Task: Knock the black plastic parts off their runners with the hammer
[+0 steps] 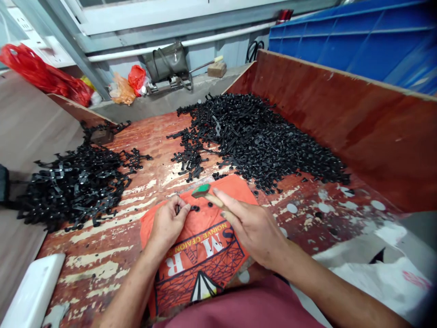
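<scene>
Small black parts (195, 208) are lying on the orange cloth (198, 248) atop the bench (153, 139), the left hand (168, 222) is pinching one, and the right hand (256, 228) is gripping a green-headed hammer (201, 191) nearby.

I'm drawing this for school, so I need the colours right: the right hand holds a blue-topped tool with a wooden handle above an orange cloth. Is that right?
Not quite: the tool has a green top, not blue. The head camera view shows it in the right hand, with a wooden handle, above an orange cloth.
</scene>
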Demonstrator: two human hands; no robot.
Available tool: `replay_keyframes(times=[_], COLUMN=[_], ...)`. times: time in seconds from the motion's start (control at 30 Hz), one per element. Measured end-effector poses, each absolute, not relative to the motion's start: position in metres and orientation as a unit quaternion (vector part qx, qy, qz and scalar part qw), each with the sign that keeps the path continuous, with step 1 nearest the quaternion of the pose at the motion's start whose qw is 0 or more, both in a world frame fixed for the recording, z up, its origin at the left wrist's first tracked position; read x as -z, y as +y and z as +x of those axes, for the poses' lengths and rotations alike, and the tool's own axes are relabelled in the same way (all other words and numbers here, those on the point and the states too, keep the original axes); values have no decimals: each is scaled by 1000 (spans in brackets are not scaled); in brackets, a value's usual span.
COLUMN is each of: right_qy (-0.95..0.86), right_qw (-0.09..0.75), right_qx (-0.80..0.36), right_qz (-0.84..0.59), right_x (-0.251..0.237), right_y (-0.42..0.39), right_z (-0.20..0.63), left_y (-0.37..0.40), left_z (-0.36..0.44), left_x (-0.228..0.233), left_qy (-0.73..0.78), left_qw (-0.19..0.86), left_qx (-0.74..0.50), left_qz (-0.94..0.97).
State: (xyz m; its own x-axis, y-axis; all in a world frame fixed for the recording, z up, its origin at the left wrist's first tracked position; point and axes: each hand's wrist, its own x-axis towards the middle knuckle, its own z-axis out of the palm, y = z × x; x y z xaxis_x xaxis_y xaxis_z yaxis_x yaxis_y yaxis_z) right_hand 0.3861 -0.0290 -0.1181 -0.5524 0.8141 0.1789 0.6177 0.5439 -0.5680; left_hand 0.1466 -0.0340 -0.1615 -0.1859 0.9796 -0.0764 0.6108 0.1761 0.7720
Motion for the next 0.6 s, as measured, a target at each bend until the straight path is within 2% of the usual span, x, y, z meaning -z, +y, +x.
replay_keyframes(times=[0.13, 0.3, 0.47, 0.53, 0.6], right_qy=[-869, -837, -830, -844, -863], right_qw=[140, 237, 265, 229, 151], right_qx=[-208, -250, -268, -242, -210], right_qz=[-426, -425, -412, -419, -434], right_x=[120, 112, 106, 110, 115], right_y=[-28, -20, -24, -28, -31], right_z=[386, 393, 395, 391, 387], left_y=[-34, -35, -36, -36, -36], left_z=[149, 148, 147, 147, 148], left_x=[162, 166, 168, 166, 165], left_qy=[713, 717, 716, 716, 717], left_qw=[288, 264, 255, 253, 255], left_qx=[-293, -284, -279, -276, -269], left_qz=[568, 579, 587, 589, 590])
